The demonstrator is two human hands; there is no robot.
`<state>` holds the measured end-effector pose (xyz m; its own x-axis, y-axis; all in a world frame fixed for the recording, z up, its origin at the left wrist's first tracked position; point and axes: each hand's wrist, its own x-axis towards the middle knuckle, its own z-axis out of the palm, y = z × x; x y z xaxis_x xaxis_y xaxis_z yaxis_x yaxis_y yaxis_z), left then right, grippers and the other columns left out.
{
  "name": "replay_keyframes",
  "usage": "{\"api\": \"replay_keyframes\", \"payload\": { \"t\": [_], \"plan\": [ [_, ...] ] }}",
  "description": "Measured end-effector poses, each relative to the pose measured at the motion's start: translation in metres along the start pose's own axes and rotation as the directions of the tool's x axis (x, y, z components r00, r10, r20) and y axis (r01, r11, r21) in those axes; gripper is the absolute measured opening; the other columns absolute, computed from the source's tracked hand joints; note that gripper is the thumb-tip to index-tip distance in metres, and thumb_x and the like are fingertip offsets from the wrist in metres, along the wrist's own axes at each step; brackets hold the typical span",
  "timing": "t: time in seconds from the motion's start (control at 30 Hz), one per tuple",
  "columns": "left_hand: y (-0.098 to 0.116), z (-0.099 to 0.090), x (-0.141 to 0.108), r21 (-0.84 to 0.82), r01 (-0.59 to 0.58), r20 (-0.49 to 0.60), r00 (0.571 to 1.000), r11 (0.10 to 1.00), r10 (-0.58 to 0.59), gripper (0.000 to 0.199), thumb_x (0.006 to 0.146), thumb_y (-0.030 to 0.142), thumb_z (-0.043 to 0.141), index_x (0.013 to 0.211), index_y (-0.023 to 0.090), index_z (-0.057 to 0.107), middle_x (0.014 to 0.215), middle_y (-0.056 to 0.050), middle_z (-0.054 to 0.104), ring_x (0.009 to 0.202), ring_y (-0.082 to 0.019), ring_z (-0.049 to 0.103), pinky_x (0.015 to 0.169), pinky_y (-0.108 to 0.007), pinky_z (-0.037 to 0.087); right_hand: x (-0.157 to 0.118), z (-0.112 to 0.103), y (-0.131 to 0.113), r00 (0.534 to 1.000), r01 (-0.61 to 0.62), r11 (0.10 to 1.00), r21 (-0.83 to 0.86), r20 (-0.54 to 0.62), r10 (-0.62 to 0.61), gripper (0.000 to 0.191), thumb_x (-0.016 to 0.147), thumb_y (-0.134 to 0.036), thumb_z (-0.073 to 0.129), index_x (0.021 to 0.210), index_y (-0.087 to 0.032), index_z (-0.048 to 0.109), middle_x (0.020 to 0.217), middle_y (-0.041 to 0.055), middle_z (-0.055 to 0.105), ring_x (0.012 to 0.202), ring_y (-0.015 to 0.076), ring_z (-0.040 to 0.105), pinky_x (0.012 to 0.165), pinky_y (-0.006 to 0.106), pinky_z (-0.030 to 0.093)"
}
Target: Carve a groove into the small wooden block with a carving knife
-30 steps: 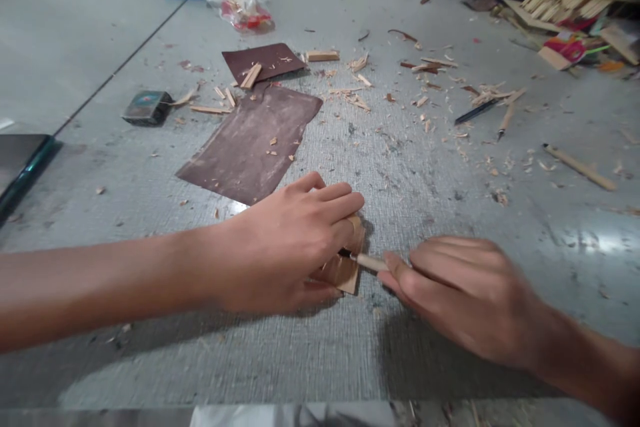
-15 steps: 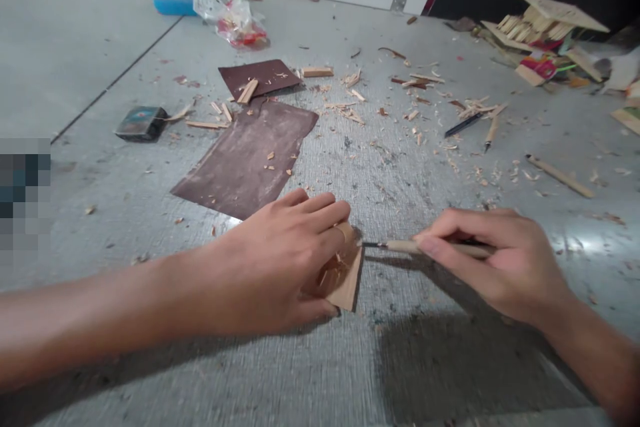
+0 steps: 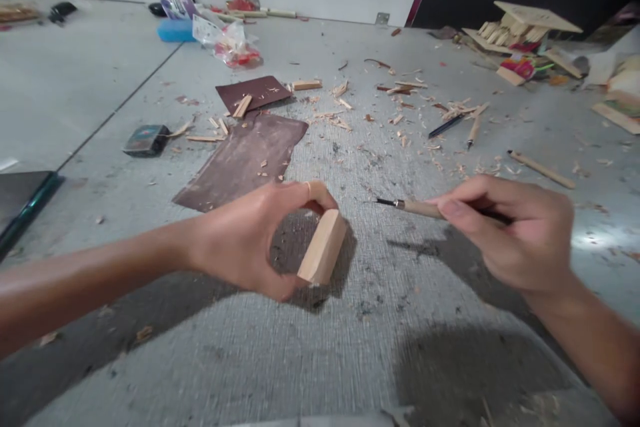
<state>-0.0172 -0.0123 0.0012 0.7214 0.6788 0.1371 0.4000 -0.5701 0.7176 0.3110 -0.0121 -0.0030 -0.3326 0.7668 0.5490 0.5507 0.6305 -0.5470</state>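
The left hand (image 3: 245, 247) is curled around a wood block (image 3: 323, 247): the thumb is under its near end and the fingers reach over its far end, so the block is gripped by its two ends and tilted up on edge. Its lower end seems to touch the surface (image 3: 350, 360) or to be just above it; I cannot tell which. The long axis of the block runs from the near edge of the surface toward the far edge, leaning a little to the right. The right hand (image 3: 510, 227) is closed on a thin carving knife (image 3: 415, 208), held like a pen. The knife lies almost level, its long axis running left to right, and its dark tip points left at the block. The tip is near the block but apart from it. The block is thus to the left of the right hand, and the left hand is the nearer one, since it already has the block.

Toward the far left corner lies a small dark tin (image 3: 147, 140), closed, so its contents are hidden. Next to it are two sheets of sandpaper (image 3: 240, 160) with wood chips (image 3: 345, 113) around. A clear bag (image 3: 227, 40) with red things inside lies further back. At the far right corner stands a small wooden model (image 3: 520, 27).
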Motion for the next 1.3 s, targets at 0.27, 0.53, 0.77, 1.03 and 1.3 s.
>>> {"api": "replay_keyframes", "payload": {
  "t": [0.27,0.53,0.77,1.03,1.3],
  "plan": [
    [0.004,0.008,-0.008,-0.003,0.031,-0.169,0.985,1.0,-0.031,0.053,0.076,0.025,0.079,0.122,0.022,0.054,0.123,-0.008,0.07,0.112,-0.024,0.07,0.096,-0.039,0.059,-0.002,-0.003,-0.002,0.999,0.028,0.999,-0.03,-0.027,-0.029,0.019,0.097,-0.025,0.073,0.079,-0.023,0.075,0.06,-0.0029,0.067,0.049,0.0097,0.051,0.046,0.027,0.035],
    [0.012,0.01,-0.007,0.229,-0.004,-0.077,0.997,0.973,0.022,0.049,0.077,0.028,0.069,0.122,0.021,0.051,0.117,-0.007,0.068,0.101,-0.024,0.067,0.085,-0.038,0.053,-0.006,-0.005,-0.002,0.998,0.029,0.998,-0.05,-0.048,-0.031,0.016,0.097,-0.027,0.074,0.082,-0.024,0.077,0.058,-0.0032,0.065,0.048,0.0111,0.052,0.046,0.029,0.035],
    [0.023,0.017,0.007,0.36,-0.055,0.129,0.992,0.931,0.008,0.054,0.087,0.034,0.077,0.134,0.016,0.057,0.127,-0.01,0.064,0.115,-0.029,0.057,0.097,-0.044,0.042,-0.005,-0.009,-0.001,0.999,0.031,0.998,-0.059,-0.032,-0.033,0.014,0.098,-0.024,0.074,0.085,-0.025,0.078,0.058,-0.0046,0.064,0.049,0.0081,0.051,0.047,0.025,0.034],
    [0.011,0.025,0.009,0.298,0.014,0.148,0.987,0.955,-0.061,0.06,0.086,0.043,0.082,0.135,0.017,0.062,0.128,-0.009,0.063,0.115,-0.03,0.055,0.096,-0.045,0.039,-0.002,-0.006,-0.009,0.91,0.195,0.979,0.056,0.362,-0.202,0.005,0.096,-0.02,0.071,0.097,-0.024,0.073,0.076,-0.0038,0.076,0.059,0.0102,0.064,0.056,0.025,0.048],
    [0.011,0.027,0.006,0.245,-0.002,0.134,0.991,0.969,-0.032,0.057,0.083,0.037,0.085,0.132,0.017,0.065,0.126,-0.008,0.065,0.114,-0.029,0.056,0.095,-0.043,0.039,-0.004,0.004,-0.013,0.867,0.245,0.963,0.114,0.418,-0.27,0.013,0.099,-0.011,0.065,0.103,-0.023,0.068,0.076,-0.0039,0.072,0.059,0.0104,0.06,0.058,0.028,0.046]
  ]
}}
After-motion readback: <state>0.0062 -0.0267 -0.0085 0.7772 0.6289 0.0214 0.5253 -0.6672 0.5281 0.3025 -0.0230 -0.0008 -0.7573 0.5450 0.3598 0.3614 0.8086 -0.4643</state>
